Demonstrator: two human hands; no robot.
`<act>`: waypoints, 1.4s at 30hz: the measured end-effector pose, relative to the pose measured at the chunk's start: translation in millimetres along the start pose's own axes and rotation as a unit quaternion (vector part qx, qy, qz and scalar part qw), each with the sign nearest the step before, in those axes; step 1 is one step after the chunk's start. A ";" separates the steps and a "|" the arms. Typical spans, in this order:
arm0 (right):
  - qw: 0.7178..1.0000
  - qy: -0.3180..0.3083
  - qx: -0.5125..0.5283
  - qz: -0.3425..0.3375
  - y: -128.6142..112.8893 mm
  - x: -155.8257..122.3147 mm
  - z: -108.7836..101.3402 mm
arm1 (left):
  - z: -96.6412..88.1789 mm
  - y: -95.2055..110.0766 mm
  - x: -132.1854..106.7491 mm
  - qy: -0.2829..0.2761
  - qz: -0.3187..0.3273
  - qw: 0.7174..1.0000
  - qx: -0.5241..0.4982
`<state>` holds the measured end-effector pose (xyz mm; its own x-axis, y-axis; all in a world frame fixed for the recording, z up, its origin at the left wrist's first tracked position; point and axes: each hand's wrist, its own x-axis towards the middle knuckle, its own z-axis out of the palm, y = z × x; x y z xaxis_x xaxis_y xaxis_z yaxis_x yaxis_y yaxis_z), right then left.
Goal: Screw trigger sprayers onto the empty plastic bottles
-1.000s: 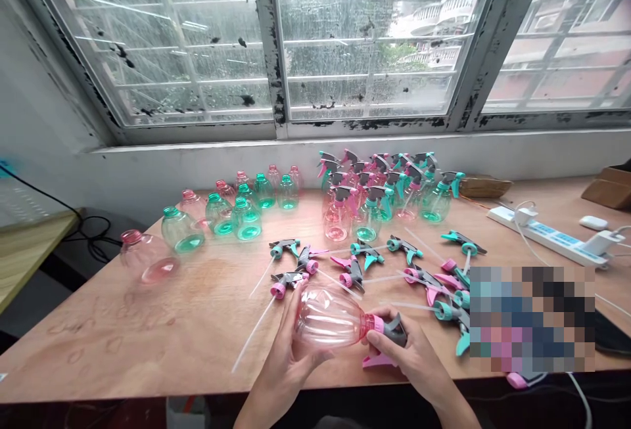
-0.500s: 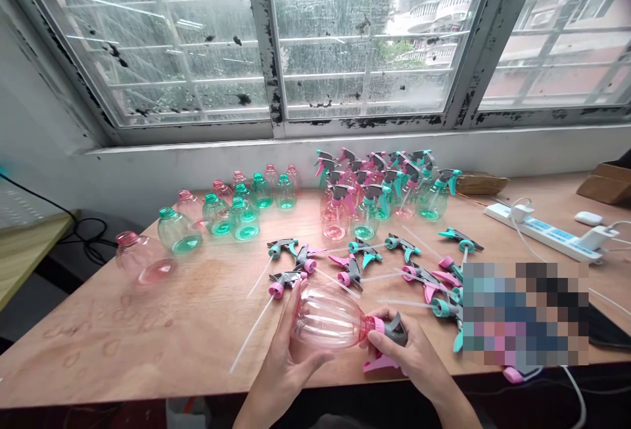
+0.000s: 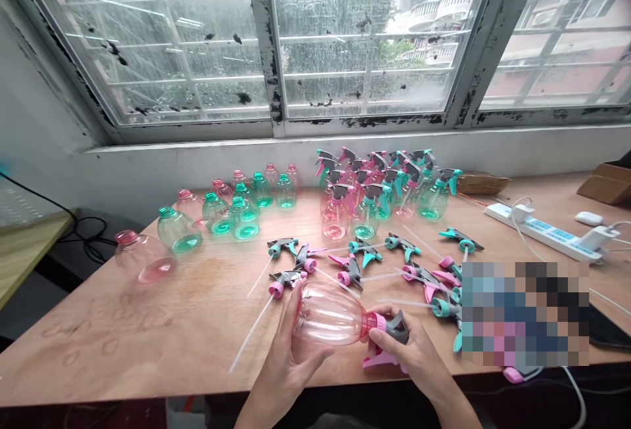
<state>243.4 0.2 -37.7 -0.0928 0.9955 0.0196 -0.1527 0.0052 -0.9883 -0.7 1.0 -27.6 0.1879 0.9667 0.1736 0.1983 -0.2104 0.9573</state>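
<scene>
A clear pink spray bottle (image 3: 329, 314) lies on its side between my hands, above the front edge of the table. My left hand (image 3: 288, 350) is wrapped round its base end, thumb underneath. At the neck, the fingers of my right hand (image 3: 407, 347) close on the pink collar of the grey and pink spray head (image 3: 389, 327), which sits against the bottle's mouth. Whether its thread is tight I cannot tell. Just beyond my hands lie several loose spray heads with thin tubes, among them a pink one (image 3: 283, 283) and a green one (image 3: 365, 253).
Open pink and green bottles (image 3: 245, 219) stand at the back left. Several bottles fitted with spray heads (image 3: 365, 215) are grouped by the wall. A white power strip (image 3: 542, 232) with cables lies at the right, near a blurred patch. A cardboard box (image 3: 606, 182) sits behind it.
Both hands stay in nearly the same place on the bottle. The spray head and my right fingers have shifted only very slightly.
</scene>
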 end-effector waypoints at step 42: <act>0.998 -0.040 0.023 0.034 -8.9 -2.6 2.1 | -5.4 3.7 1.8 -0.030 0.014 0.999 -0.022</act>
<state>242.9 -2.6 -28.6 -0.1822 0.9827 -0.0334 -0.1881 -0.0681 -0.9798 -4.8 2.7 -22.4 0.2511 0.9498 0.1866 0.1493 -0.2284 0.9620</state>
